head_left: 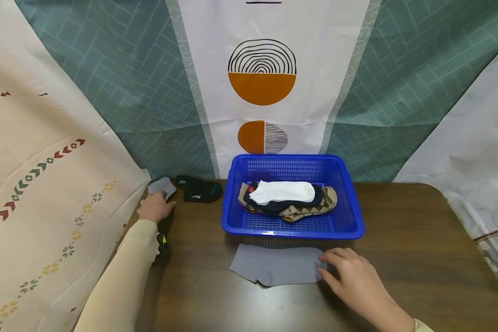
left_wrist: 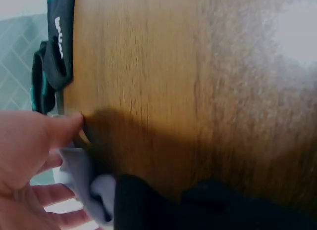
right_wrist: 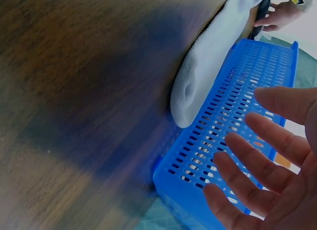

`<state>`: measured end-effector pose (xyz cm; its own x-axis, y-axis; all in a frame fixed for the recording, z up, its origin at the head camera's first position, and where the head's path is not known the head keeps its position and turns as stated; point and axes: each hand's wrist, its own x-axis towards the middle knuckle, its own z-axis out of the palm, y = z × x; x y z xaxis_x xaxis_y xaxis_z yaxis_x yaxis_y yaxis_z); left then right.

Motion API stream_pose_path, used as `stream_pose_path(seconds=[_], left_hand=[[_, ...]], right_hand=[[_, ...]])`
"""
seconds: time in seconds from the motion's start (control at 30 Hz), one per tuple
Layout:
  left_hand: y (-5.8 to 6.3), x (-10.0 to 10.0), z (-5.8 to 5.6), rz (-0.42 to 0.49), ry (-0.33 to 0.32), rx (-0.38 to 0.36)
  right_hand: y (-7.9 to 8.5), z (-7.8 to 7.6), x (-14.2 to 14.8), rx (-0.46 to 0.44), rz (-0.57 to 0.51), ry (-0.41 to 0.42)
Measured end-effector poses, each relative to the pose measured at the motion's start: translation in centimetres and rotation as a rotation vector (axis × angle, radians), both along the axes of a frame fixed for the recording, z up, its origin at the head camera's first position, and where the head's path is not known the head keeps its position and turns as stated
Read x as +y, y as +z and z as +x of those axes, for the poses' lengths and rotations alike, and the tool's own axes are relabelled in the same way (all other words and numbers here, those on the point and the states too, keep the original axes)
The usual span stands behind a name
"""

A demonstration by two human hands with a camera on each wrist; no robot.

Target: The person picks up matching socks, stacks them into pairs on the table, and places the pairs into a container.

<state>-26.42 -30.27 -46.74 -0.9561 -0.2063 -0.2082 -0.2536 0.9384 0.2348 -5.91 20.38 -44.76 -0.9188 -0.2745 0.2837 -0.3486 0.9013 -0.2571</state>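
Note:
My left hand (head_left: 154,207) is at the far left of the table, over a small grey sock (head_left: 162,185). In the left wrist view the thumb stands apart from the fingers, whose tips touch or come close to the grey cloth (left_wrist: 79,175); contact is unclear. Just below the blue basket lies a second grey sock (head_left: 280,265), spread flat. My right hand (head_left: 354,276) is at that sock's right end, fingers spread and holding nothing in the right wrist view. Black socks (head_left: 203,190) lie folded to the right of my left hand.
The blue plastic basket (head_left: 292,233) stands at the table's back middle. Inside it, a white sock (head_left: 284,191) rests on dark and brown patterned socks (head_left: 311,210). Hanging cloths (head_left: 149,92) rise behind and beside the wooden table (head_left: 402,240).

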Motion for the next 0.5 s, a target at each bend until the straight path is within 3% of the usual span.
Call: stream_pose_path(seconds=[0.27,0.5], left_hand=[[0.1,0.7,0.5,0.035,-0.102,0.198],[1.1,2.5,1.6,0.095,-0.057,0.339]], right_hand=[[0.3,0.1,-0.2,-0.017,0.009,-0.004],[0.8,0.2,-0.5,-0.002,-0.005,0.000]])
